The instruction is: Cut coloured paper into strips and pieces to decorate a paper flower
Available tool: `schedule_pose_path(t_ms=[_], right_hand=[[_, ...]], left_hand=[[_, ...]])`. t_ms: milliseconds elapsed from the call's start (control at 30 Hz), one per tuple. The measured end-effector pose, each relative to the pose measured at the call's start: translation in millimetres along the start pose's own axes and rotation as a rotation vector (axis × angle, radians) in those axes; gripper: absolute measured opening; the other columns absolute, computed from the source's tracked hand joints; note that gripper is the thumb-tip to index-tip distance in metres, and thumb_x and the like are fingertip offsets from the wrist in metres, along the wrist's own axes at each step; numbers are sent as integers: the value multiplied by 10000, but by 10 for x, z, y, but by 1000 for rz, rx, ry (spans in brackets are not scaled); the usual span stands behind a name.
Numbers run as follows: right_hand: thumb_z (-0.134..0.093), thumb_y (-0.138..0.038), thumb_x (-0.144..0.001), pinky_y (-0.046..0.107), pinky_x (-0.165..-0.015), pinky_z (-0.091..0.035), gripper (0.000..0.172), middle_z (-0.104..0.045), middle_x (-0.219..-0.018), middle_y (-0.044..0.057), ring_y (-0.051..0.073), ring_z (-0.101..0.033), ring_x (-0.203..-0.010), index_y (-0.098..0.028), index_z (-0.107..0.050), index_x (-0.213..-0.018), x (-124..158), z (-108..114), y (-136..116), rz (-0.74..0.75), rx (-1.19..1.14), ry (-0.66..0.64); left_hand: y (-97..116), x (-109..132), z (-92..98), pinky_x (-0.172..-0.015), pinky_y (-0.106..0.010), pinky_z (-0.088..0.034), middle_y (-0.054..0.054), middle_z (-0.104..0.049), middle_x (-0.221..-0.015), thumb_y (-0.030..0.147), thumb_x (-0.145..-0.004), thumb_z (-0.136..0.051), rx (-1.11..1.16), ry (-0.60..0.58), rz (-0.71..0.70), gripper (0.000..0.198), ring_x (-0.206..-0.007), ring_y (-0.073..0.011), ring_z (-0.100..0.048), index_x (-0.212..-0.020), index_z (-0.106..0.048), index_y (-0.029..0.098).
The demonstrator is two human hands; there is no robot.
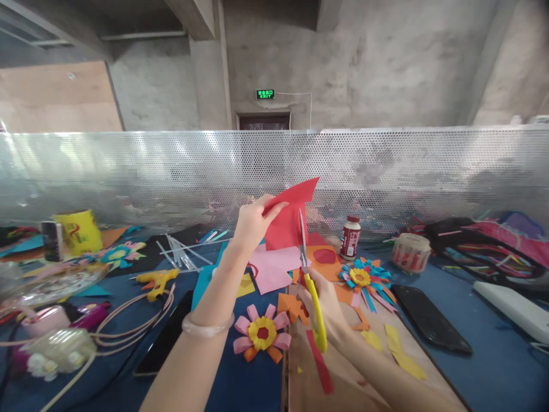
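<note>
Pinched between the thumb and fingers of my left hand (253, 223) is a sheet of red paper (283, 226), held up above the table. My right hand (323, 300) grips a pair of yellow-handled scissors (316, 312), its fingers at the handles. The scissors' metal blades point upward and lie at the right part of the red sheet. Below the hands rests a pink-petalled paper flower (262, 332) with a yellow and red centre. Pink paper (277, 266) and orange paper (295, 308) lie under the red sheet, and a red strip (319, 363) is near my right wrist.
On the left lie a yellow glue gun (156, 280), its coiled cable and a dark tablet or phone (165, 337). A brown bottle (350, 237), a blue paper flower (364, 280), a tape roll (410, 252) and a black phone (431, 317) are on the right. A perforated metal screen (193, 166) stands behind.
</note>
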State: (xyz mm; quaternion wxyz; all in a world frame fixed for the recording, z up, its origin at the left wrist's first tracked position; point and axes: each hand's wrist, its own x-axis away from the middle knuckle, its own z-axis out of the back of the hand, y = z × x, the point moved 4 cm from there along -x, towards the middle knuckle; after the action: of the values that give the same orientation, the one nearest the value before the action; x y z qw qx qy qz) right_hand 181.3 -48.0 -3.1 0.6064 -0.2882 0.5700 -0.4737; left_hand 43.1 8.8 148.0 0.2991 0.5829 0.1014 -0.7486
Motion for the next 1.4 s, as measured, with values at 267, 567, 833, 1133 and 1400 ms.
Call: schedule_pose_path(t_ms=[267, 567, 833, 1133, 1400], right_hand=[[-524, -264, -721, 214, -490, -318, 179, -351, -584, -64, 81, -329, -534, -195, -385, -631, 10, 8, -52, 3, -1, 36], [-532, -331, -719, 202, -435, -276, 232, -301, -566, -67, 79, -281, -503, -206, -366, -614, 8, 7, -5, -26, 33, 41], [-518, -322, -700, 205, -427, -282, 204, -312, -505, -72, 83, -314, -476, -208, -379, -601, 30, 4, -6, -32, 27, 64], [-465, -319, -729, 201, -394, -238, 202, -257, -513, -84, 64, -279, -418, -219, -337, -609, 72, -8, -31, -62, 9, 83], [-482, -305, -720, 196, -401, -231, 213, -276, -520, -81, 58, -255, -440, -212, -341, -590, 40, -9, -6, -61, 7, 82]], left_hand=[[-20, 7, -26, -570, -212, -429, 6, -673, -659, 369, -812, -573, -4, -5, -10, 176, -552, -105, -588, -814, -646, 209], [-118, 26, -71, -569, -241, -435, -27, -692, -710, 416, -828, -529, -36, -24, 1, 254, -604, -143, -623, -882, -663, 206], [-119, 29, -72, -584, -239, -432, -45, -702, -756, 418, -829, -529, -24, -27, 4, 276, -637, -142, -626, -909, -674, 197], [-106, 24, -68, -591, -251, -440, -51, -703, -748, 402, -822, -544, -26, -28, 21, 255, -672, -167, -640, -889, -675, 194], [-122, 23, -57, -579, -251, -443, -54, -706, -751, 439, -821, -527, -18, -22, 63, 293, -666, -172, -646, -920, -664, 199]])
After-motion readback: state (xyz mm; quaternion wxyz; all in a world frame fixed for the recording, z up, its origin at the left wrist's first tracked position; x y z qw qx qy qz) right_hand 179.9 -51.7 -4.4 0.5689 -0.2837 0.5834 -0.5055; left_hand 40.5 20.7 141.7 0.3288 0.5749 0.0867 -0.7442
